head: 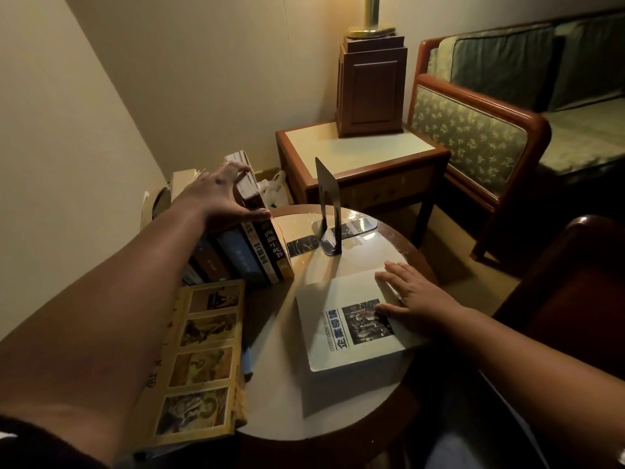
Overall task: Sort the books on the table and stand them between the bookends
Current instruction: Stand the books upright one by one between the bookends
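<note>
Standing near a sofa [473,137], the round table [270,346] gleams.

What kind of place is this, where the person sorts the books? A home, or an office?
Most likely a sitting room, at home or in a hotel, not an office: a cushioned sofa with a wooden frame, a lamp on a side table, and books on a round table.
</note>
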`<state>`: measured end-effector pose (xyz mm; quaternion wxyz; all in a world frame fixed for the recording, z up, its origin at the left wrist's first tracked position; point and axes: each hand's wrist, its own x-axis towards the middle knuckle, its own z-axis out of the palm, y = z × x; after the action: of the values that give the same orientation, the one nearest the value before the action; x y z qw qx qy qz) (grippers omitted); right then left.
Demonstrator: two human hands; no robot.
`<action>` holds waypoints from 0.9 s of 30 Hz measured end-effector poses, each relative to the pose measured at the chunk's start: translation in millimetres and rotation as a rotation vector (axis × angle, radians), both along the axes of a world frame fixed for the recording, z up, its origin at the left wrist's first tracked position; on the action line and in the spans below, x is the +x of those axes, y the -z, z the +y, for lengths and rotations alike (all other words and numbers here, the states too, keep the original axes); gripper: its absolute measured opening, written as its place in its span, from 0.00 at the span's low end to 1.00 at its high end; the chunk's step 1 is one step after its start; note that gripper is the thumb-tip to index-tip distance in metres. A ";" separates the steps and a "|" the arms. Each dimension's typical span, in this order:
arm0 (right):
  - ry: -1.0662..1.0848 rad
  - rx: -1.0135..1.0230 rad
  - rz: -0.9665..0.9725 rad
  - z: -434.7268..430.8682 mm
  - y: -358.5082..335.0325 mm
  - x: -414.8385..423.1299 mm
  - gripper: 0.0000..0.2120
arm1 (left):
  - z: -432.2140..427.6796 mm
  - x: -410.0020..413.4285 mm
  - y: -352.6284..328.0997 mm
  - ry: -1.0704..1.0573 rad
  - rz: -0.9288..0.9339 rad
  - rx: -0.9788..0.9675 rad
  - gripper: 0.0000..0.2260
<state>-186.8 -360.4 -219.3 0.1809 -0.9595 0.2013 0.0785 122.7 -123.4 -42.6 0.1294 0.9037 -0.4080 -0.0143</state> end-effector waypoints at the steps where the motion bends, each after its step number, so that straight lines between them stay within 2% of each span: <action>1: 0.017 0.025 -0.010 -0.5 -2.3 0.2 0.41 | 0.1 -0.6 0.1 -0.003 -0.001 0.001 0.45; 9: 0.155 0.184 0.020 -19.4 -13.7 12.4 0.40 | -1.4 -1.2 -0.2 -0.017 0.004 0.007 0.45; 14: 0.177 0.241 -0.076 -19.9 -15.3 11.1 0.39 | -1.8 -5.0 -1.6 -0.016 -0.013 0.001 0.44; 20: 0.227 0.350 -0.317 -21.9 -16.0 4.7 0.22 | -2.0 -4.5 -1.2 -0.019 -0.008 -0.002 0.44; 24: 0.289 0.459 -0.381 -19.5 -16.5 -0.2 0.19 | -2.0 -4.7 -1.1 -0.011 -0.006 -0.003 0.44; 27: 0.336 0.655 -0.428 -18.1 -17.0 -3.6 0.20 | -1.6 -4.9 -0.6 -0.013 -0.007 0.002 0.44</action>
<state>-190.3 -378.5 -202.2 0.5240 -0.7999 0.2774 -0.0931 117.9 -125.0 -42.0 0.1270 0.9065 -0.4025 -0.0106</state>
